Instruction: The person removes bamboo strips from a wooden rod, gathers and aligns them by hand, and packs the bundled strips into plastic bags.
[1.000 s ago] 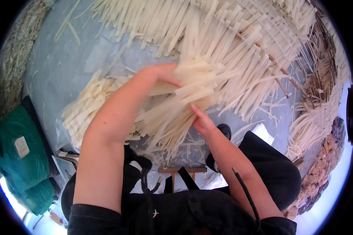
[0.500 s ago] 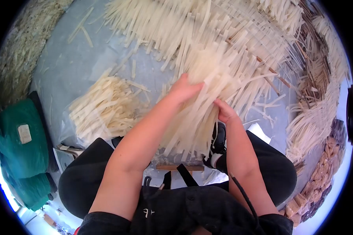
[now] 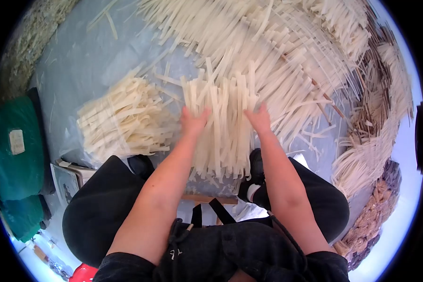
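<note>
Left hand [image 3: 194, 120]: at the left side of the strip bundle, thumb spread apart from the fingers and lying toward the strips; whether they pinch any strips, I cannot tell.
Right hand [image 3: 258, 118]: at the opposite side, thumb likewise spread inward over the strips; its grip, too, I cannot tell.
Strip bundle [image 3: 224, 124]: pale, flat strips between the two hands, running lengthwise away from the person, lower ends ragged, near the floor's near edge.
Loose pile [image 3: 127, 117]: more pale strips, left of the bundle and apart from it, toward the floor's left edge, partly under clear plastic.
Strip layer [image 3: 249, 40]: rows of overlapping strips across the far edge of the floor and its far right corner.
Brown rods [image 3: 334, 107]: thin, among the strips toward the right edge.
Floor [image 3: 103, 61]: grey, with stray strips near its far left corner.
Green bag [image 3: 16, 164]: beyond the left edge, bearing a pale label [image 3: 17, 142].
Shoe [image 3: 254, 176]: dark, just beside the bundle's lower right.
</note>
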The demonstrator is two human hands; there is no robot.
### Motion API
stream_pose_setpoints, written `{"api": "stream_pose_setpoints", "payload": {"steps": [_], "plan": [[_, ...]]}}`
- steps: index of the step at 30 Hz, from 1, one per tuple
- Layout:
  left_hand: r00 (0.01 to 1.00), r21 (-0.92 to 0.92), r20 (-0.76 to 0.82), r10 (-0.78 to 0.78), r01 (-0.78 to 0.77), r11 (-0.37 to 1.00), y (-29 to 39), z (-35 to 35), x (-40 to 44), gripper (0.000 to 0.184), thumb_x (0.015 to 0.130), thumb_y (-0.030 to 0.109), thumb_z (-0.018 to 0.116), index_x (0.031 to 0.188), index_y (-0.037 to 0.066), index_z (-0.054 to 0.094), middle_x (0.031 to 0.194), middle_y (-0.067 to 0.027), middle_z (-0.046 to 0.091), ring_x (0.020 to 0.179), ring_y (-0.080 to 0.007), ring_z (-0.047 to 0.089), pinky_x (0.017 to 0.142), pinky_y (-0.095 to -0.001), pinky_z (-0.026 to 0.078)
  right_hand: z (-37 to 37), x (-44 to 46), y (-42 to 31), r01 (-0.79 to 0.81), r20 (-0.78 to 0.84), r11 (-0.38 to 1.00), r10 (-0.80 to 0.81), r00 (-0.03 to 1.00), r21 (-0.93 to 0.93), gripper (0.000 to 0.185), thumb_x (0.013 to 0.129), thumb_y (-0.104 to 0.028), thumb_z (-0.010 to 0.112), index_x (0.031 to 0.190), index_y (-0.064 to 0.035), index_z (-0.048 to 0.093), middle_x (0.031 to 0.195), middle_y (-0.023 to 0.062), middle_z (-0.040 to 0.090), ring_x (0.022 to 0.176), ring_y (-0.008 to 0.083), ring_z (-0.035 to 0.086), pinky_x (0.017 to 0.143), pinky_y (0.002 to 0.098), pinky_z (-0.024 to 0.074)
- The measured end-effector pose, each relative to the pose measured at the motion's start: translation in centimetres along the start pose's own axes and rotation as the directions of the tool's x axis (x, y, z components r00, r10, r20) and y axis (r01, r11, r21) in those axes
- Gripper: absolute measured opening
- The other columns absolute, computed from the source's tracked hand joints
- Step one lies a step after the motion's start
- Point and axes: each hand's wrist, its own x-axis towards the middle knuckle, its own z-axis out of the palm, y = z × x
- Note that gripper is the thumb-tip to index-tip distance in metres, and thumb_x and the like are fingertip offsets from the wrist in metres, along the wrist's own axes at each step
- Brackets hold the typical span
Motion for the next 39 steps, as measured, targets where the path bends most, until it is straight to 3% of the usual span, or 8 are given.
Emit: {"api": "stream_pose_setpoints", "payload": {"steps": [1, 8, 14, 23, 27, 32, 35, 39], "plan": [[0.999, 0.196, -0.040, 0.029, -0.020, 0.980, 0.7, 0.1, -0.6, 0.116, 0.069, 0.058, 0.076, 0.151, 0.003, 0.014, 0.148, -0.0245, 0.029, 0.137, -0.0376, 0.031, 0.109, -0.0437, 0.033, 0.4, 1.8, 0.1, 0.146, -0.250, 0.976, -0.184, 0.951, -0.162, 0.076, 0.075, -0.030, 0.074, 0.134, 0.0048, 0.042, 0.127, 0.0238, 0.055, 0.117, 0.0352, 0.055, 0.101, 0.0407, 0.0429], [0.998, 0.249, -0.023, -0.051, 0.055, 0.967, 1.1, 0.6, -1.3, 0.117, 0.064, 0.052, 0.081, 0.150, 0.010, 0.015, 0.149, -0.0207, 0.024, 0.136, -0.0373, 0.029, 0.106, -0.0487, 0.035, 4.9, 9.3, -12.4, 0.234, -0.081, 0.969, -0.240, 0.967, -0.080, 0.063, 0.076, -0.036, 0.071, 0.122, 0.0032, 0.054, 0.111, 0.0213, 0.065, 0.102, 0.0350, 0.063, 0.089, 0.0398, 0.0500], [0.987, 0.262, -0.123, 0.102, -0.067, 0.963, -0.8, 2.7, -1.4, 0.116, 0.062, 0.051, 0.082, 0.150, 0.012, 0.017, 0.149, -0.0174, 0.025, 0.136, -0.0378, 0.025, 0.108, -0.0527, 0.030, 8.6, 11.0, -15.3, -0.044, 0.001, 0.930, 0.048, 0.999, -0.364, 0.050, 0.071, -0.039, 0.075, 0.099, -0.0009, 0.059, 0.107, 0.0198, 0.066, 0.097, 0.0338, 0.065, 0.084, 0.0401, 0.0507], [0.989, 0.242, -0.085, 0.121, -0.097, 0.965, -1.2, 2.9, -2.1, 0.118, 0.063, 0.050, 0.083, 0.149, 0.007, 0.015, 0.149, -0.0222, 0.024, 0.137, -0.0388, 0.025, 0.112, -0.0479, 0.023, 8.7, 12.3, -14.1, -0.151, 0.338, 0.945, 0.047, 0.940, 0.291, 0.035, 0.066, -0.023, 0.077, 0.088, -0.0044, 0.057, 0.085, 0.0053, 0.061, 0.077, 0.0177, 0.057, 0.071, 0.0326, 0.0469], [0.982, 0.251, -0.115, 0.150, -0.117, 0.961, -1.6, 2.9, -2.5, 0.115, 0.063, 0.046, 0.083, 0.150, 0.011, 0.017, 0.149, -0.0164, 0.030, 0.136, -0.0359, 0.028, 0.108, -0.0525, 0.028, 7.2, 11.7, -17.0, 0.168, -0.112, 0.902, -0.134, 0.985, 0.398, 0.035, 0.069, -0.020, 0.077, 0.093, -0.0049, 0.056, 0.084, 0.0045, 0.058, 0.079, 0.0165, 0.055, 0.071, 0.0317, 0.0453], [0.993, 0.283, -0.089, 0.073, -0.046, 0.958, -0.2, 2.1, -2.9, 0.113, 0.065, 0.047, 0.082, 0.150, 0.010, 0.017, 0.148, -0.0186, 0.030, 0.135, -0.0379, 0.029, 0.111, -0.0481, 0.025, -3.8, 12.7, -24.1, 0.603, -0.569, 0.563, -0.262, 0.779, 0.565, 0.026, 0.077, -0.017, 0.073, 0.093, -0.0028, 0.059, 0.084, 0.0042, 0.063, 0.075, 0.0143, 0.055, 0.069, 0.0298, 0.0456], [0.996, 0.293, -0.077, 0.045, -0.020, 0.956, 0.7, 1.2, -3.0, 0.108, 0.067, 0.051, 0.079, 0.149, 0.012, 0.021, 0.148, -0.0173, 0.031, 0.135, -0.0364, 0.031, 0.110, -0.0491, 0.027, -10.9, 8.2, -26.4, 0.514, -0.367, 0.476, -0.370, 0.853, 0.714, 0.014, 0.085, -0.012, 0.065, 0.093, -0.0091, 0.054, 0.075, 0.0000, 0.061, 0.072, 0.0094, 0.057, 0.067, 0.0240, 0.0438], [0.998, 0.068, -0.055, -0.009, 0.012, 0.998, -0.3, 0.8, -1.1, 0.095, 0.073, 0.059, 0.071, 0.145, 0.012, 0.032, 0.146, -0.0168, 0.034, 0.134, -0.0370, 0.032, 0.106, -0.0512, 0.032, -10.9, 5.6, -21.8, -0.082, 0.316, 0.626, -0.273, 0.908, 0.775, 0.020, 0.090, -0.021, 0.061, 0.099, -0.0029, 0.058, 0.091, 0.0056, 0.065, 0.080, 0.0170, 0.061, 0.073, 0.0313, 0.0497]]}}
